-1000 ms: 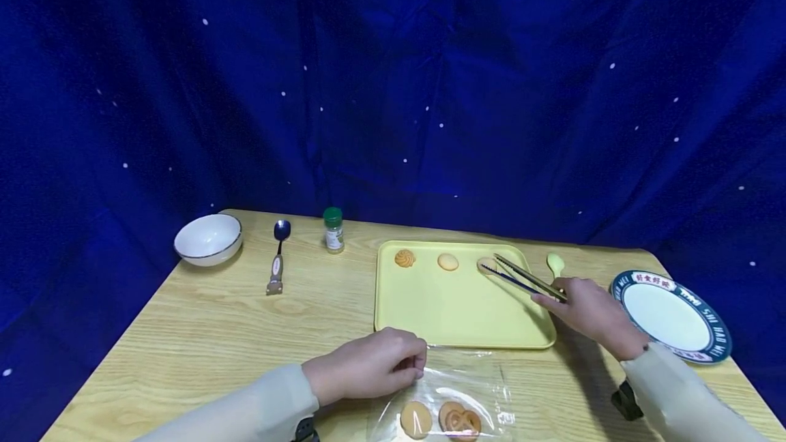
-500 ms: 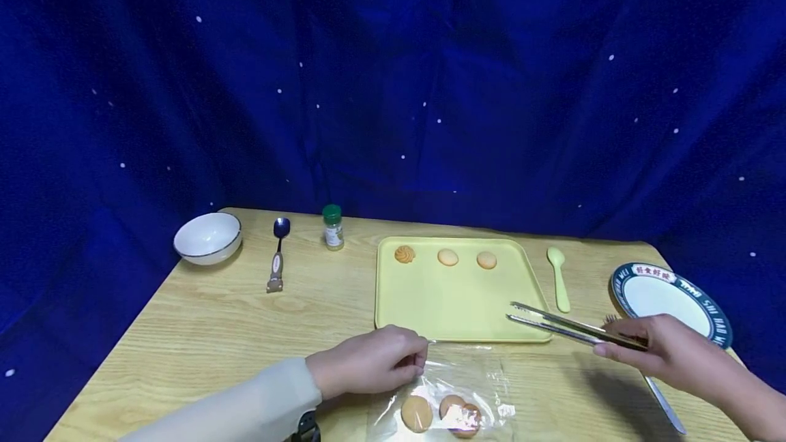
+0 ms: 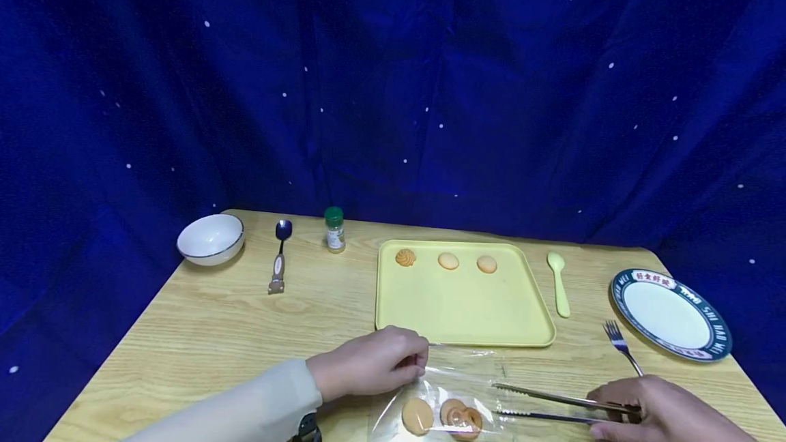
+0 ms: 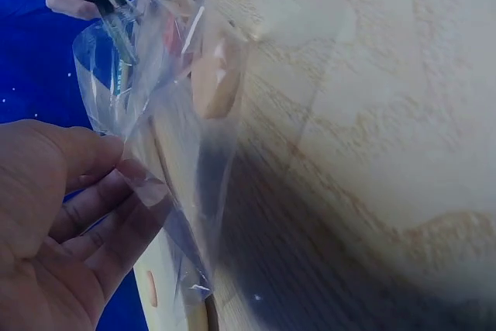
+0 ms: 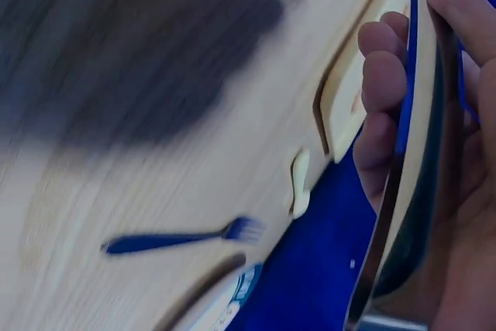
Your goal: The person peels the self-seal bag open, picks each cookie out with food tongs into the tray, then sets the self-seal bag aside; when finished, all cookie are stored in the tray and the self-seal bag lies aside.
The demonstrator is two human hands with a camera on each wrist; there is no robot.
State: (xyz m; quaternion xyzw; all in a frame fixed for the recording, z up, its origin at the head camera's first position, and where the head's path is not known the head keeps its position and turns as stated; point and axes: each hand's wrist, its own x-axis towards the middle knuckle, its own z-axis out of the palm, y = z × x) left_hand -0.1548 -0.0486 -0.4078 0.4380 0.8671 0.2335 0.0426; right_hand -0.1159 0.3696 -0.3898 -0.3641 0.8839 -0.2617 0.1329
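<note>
My left hand pinches the edge of a clear plastic bag, seen up close in the left wrist view. Inside the bag lie a round cookie and, beside it, a pretzel-shaped cookie overlapping another round one. My right hand grips metal tongs, whose two arms stand apart with nothing between the tips. Those tips are at the bag's right side. Behind the bag, a yellow tray carries a swirled cookie and two smooth round cookies in a row along its far side.
Right of the tray lie a pale green spoon, a fork and a green-rimmed plate. At left are a white bowl, a dark-handled spoon and a green-capped jar. A blue curtain hangs behind the table.
The tongs have moved from the rightmost cookie on the tray toward me, down to the bag's right side. That cookie now lies free on the tray. My left hand has stayed on the bag.
</note>
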